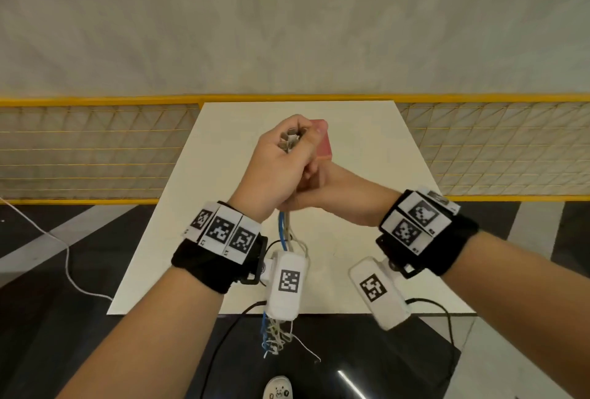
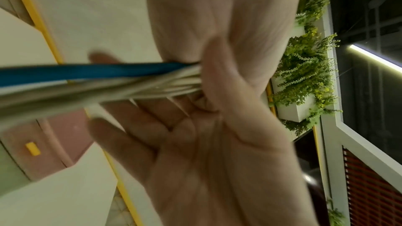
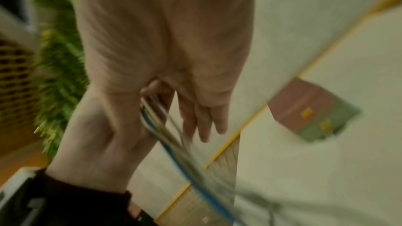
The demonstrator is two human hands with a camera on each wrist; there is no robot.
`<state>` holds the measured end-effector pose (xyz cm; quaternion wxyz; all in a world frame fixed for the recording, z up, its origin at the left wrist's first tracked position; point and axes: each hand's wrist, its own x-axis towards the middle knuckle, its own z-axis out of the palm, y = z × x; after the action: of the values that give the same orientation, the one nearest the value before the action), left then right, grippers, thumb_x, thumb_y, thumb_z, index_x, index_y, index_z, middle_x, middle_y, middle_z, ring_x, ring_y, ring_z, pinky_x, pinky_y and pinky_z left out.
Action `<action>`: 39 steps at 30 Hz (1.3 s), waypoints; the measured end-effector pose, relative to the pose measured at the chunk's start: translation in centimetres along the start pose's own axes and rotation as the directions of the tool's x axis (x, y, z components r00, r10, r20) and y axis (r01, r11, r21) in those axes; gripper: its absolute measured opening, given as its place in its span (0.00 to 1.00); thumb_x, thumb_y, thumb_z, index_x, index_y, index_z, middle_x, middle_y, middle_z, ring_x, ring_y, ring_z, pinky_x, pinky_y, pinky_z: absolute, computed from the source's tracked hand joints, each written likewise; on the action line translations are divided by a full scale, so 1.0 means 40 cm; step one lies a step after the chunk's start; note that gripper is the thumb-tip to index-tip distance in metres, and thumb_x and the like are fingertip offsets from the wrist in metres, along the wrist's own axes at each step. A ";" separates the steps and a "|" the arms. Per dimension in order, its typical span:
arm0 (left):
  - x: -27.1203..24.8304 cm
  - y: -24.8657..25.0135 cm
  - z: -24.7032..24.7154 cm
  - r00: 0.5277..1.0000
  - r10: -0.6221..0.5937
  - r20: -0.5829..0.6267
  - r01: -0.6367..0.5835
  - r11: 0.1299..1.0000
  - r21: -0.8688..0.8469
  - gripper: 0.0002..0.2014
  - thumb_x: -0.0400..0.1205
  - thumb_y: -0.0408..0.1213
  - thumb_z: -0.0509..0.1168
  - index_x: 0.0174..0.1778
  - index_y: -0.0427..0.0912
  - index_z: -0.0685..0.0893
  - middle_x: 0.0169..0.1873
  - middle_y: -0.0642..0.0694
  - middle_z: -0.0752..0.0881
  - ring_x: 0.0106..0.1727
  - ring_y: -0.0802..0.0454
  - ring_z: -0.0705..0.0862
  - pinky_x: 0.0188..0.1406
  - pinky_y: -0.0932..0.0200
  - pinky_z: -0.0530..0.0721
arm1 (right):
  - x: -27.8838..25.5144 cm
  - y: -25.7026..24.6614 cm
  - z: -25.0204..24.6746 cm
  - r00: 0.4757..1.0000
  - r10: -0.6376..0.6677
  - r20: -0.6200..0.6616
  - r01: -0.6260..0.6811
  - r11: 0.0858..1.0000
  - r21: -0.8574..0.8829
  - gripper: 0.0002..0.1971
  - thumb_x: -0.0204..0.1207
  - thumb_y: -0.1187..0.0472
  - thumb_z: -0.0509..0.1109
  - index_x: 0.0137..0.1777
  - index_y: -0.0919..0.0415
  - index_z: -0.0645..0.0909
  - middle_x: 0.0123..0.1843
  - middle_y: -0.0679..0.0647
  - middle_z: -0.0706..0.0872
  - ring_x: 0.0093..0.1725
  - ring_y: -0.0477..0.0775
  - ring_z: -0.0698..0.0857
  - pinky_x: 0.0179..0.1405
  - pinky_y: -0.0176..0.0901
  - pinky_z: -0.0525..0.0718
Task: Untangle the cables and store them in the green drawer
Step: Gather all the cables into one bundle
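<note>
My left hand (image 1: 281,159) is raised over the white table (image 1: 367,149) and grips a bundle of cables (image 1: 284,229). Metal plugs (image 1: 289,140) stick out of the top of the fist. One blue and several pale strands hang down past the table's near edge. My right hand (image 1: 335,194) sits just under the left, mostly hidden in the head view. In the left wrist view the right hand (image 2: 185,143) has straight fingers, and the cables (image 2: 87,78) run between its thumb and fingers. The pink drawer unit (image 1: 324,146) stands behind my hands; its green drawer (image 3: 326,130) has a yellow handle.
A yellow mesh fence (image 1: 95,149) runs behind the table on both sides. A white cord (image 1: 67,258) lies on the dark floor at the left. A shoe (image 1: 277,387) shows below the table edge. A plant wall (image 2: 304,75) stands off to the side.
</note>
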<state>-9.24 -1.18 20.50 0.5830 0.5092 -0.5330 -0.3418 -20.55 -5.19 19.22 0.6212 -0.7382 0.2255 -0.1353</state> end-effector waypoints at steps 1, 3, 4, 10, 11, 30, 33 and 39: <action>0.002 0.002 0.005 1.000 0.026 -0.004 -0.025 0.999 0.026 0.15 0.86 0.41 0.63 0.31 0.47 0.76 0.21 0.52 0.71 0.27 0.51 0.70 0.33 0.59 0.74 | 0.006 0.001 0.010 1.000 -0.005 -0.031 0.007 0.996 0.091 0.15 0.71 0.78 0.70 0.57 0.71 0.77 0.47 0.63 0.85 0.50 0.54 0.86 0.58 0.43 0.85; 0.012 0.003 0.001 0.997 0.070 0.013 -0.071 0.994 0.083 0.16 0.86 0.40 0.63 0.31 0.47 0.76 0.23 0.50 0.73 0.29 0.54 0.71 0.36 0.63 0.73 | 0.016 0.006 0.030 0.997 0.025 -0.072 -0.016 0.992 0.127 0.08 0.75 0.78 0.63 0.51 0.71 0.78 0.38 0.61 0.79 0.39 0.54 0.82 0.54 0.53 0.86; 0.017 0.006 -0.005 0.996 0.088 0.017 -0.090 0.989 0.119 0.14 0.86 0.40 0.64 0.33 0.46 0.77 0.25 0.47 0.75 0.29 0.54 0.73 0.37 0.63 0.75 | 0.020 0.004 0.041 0.995 0.047 -0.093 -0.037 0.994 0.104 0.07 0.78 0.76 0.61 0.41 0.68 0.78 0.32 0.59 0.75 0.31 0.51 0.77 0.47 0.54 0.86; 0.036 0.010 -0.028 0.982 0.188 0.017 -0.188 0.973 0.131 0.06 0.86 0.36 0.64 0.45 0.44 0.85 0.31 0.44 0.83 0.30 0.55 0.81 0.35 0.62 0.81 | 0.031 0.007 0.065 0.962 0.119 -0.248 -0.095 0.990 0.105 0.19 0.83 0.64 0.57 0.28 0.59 0.66 0.23 0.52 0.63 0.19 0.46 0.59 0.21 0.35 0.57; 0.034 0.008 -0.020 0.982 0.187 0.021 -0.188 0.966 0.179 0.14 0.87 0.40 0.61 0.36 0.44 0.83 0.28 0.47 0.80 0.29 0.58 0.79 0.35 0.64 0.78 | 0.031 0.003 0.065 0.960 0.119 -0.252 -0.088 0.987 0.132 0.18 0.81 0.68 0.56 0.28 0.60 0.65 0.23 0.53 0.63 0.20 0.47 0.59 0.21 0.36 0.57; 0.096 -0.051 -0.073 0.847 0.401 -0.348 -0.211 0.856 0.472 0.13 0.85 0.41 0.64 0.36 0.43 0.83 0.35 0.47 0.83 0.38 0.56 0.81 0.51 0.49 0.82 | -0.016 0.113 0.021 0.949 -0.156 -0.273 0.029 0.908 -0.417 0.15 0.86 0.56 0.51 0.38 0.58 0.68 0.29 0.45 0.70 0.27 0.41 0.69 0.30 0.29 0.69; 0.071 -0.086 -0.062 0.701 0.697 0.151 -0.456 0.276 0.846 0.06 0.82 0.35 0.68 0.51 0.42 0.89 0.56 0.46 0.88 0.68 0.45 0.80 0.80 0.38 0.59 | 0.000 0.081 0.005 0.940 -0.187 -0.287 0.028 0.877 -0.480 0.16 0.86 0.59 0.52 0.34 0.54 0.66 0.26 0.45 0.70 0.25 0.41 0.70 0.28 0.31 0.68; 0.035 -0.092 -0.040 0.568 0.799 0.198 -0.464 0.112 0.879 0.10 0.79 0.36 0.73 0.56 0.48 0.90 0.65 0.45 0.85 0.70 0.41 0.76 0.81 0.35 0.50 | 0.013 0.055 -0.016 0.954 -0.163 -0.253 0.009 0.856 -0.517 0.18 0.86 0.61 0.52 0.32 0.56 0.65 0.25 0.48 0.69 0.23 0.44 0.66 0.26 0.35 0.65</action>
<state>-6.87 -3.06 17.49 0.4033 0.4899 -0.6846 0.3586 -20.78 -6.29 17.16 0.3574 -0.8577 0.3078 -0.2046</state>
